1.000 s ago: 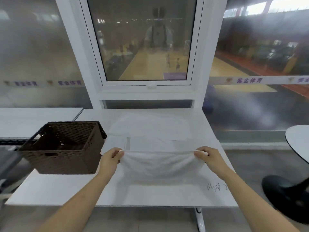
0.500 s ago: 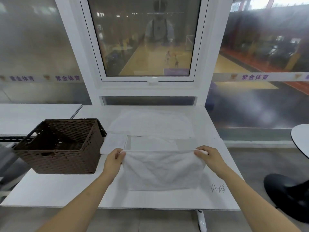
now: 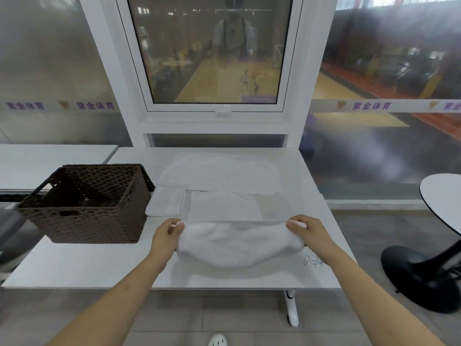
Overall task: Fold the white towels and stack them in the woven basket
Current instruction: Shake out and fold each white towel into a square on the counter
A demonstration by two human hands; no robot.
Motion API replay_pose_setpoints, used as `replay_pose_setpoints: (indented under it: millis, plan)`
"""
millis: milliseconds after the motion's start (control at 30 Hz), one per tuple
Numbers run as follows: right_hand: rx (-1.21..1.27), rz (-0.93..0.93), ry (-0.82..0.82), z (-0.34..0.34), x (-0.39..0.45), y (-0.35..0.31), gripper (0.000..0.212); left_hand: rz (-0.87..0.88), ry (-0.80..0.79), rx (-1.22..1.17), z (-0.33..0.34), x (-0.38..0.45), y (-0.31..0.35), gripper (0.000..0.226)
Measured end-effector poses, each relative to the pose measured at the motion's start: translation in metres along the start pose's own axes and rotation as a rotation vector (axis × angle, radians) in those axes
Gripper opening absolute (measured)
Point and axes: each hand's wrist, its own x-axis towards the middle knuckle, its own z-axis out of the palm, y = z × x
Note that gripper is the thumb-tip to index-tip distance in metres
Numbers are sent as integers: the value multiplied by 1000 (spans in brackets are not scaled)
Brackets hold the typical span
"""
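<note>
A white towel (image 3: 237,243) hangs stretched between my two hands above the front of the white table (image 3: 87,268). My left hand (image 3: 166,234) pinches its upper left corner. My right hand (image 3: 305,229) pinches the upper right corner. The towel's lower part sags and bulges toward me, just above the tabletop. The brown woven basket (image 3: 94,216) stands at the table's left and looks empty. A small folded white towel (image 3: 166,202) lies right of the basket. Another white towel (image 3: 223,206) lies flat behind my hands, and a large one (image 3: 219,174) is spread at the back.
A second white table (image 3: 50,161) adjoins on the left. A window wall (image 3: 214,123) rises right behind the table. At the right stand a round white table (image 3: 444,196) and its black base (image 3: 419,275) on the floor.
I have lifted the held towel slightly off the table, and its lower edge has swung toward me and billowed. My hands stay at the same corners.
</note>
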Motion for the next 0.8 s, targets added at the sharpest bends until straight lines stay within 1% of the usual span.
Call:
replay_pose_setpoints:
  millis: [167, 400, 567, 800]
  plan:
    - [-31, -22, 7, -13, -30, -1, 8, 16, -3, 40, -1, -24, 7, 12]
    - [-46, -21, 20, -19, -44, -12, 8, 61, 1, 54, 0, -31, 17, 11]
    - [-34, -31, 37, -17, -38, -11, 8, 46, 1, 42, 1, -25, 16, 12]
    - [-37, 1, 63, 7, -5, 1, 9, 3, 7, 3, 3, 1, 2, 14]
